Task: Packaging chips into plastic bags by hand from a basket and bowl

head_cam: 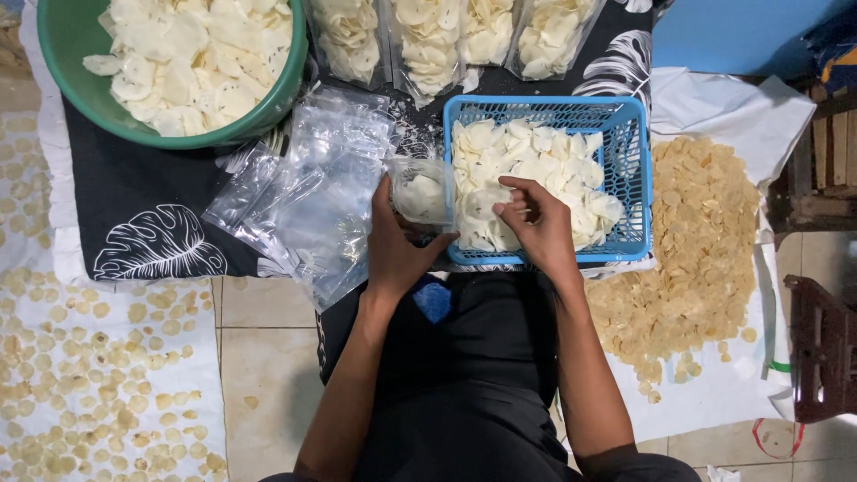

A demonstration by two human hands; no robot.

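Hands meet at the near edge of a dark leaf-print cloth (143, 201) spread on the floor. The left hand (393, 245) grips a small clear bag (421, 190), its fingers clamped round the bag's near end so that the mouth faces right, toward the blue basket (636, 170); the bag lies just beside the basket's left wall, partly filled with pale chips. The right hand (536, 223) rests over the basket's near left corner, fingers pinched on a few white chips (536, 161), close enough to the bag's mouth that they have little way to go.

Left of the bag, a loose pile of empty bags (312, 187) lies on the cloth, within reach of the left hand. At the cloth's far left corner stands a green bowl (62, 54) heaped with more white chips. Along the far edge, filled bags (437, 40) stand in a row, apart from the empties.

Off the cloth's right edge a white sheet (741, 116) carries a heap of yellower chips (696, 250); small round chips (80, 375) lie scattered on another sheet at the near left.
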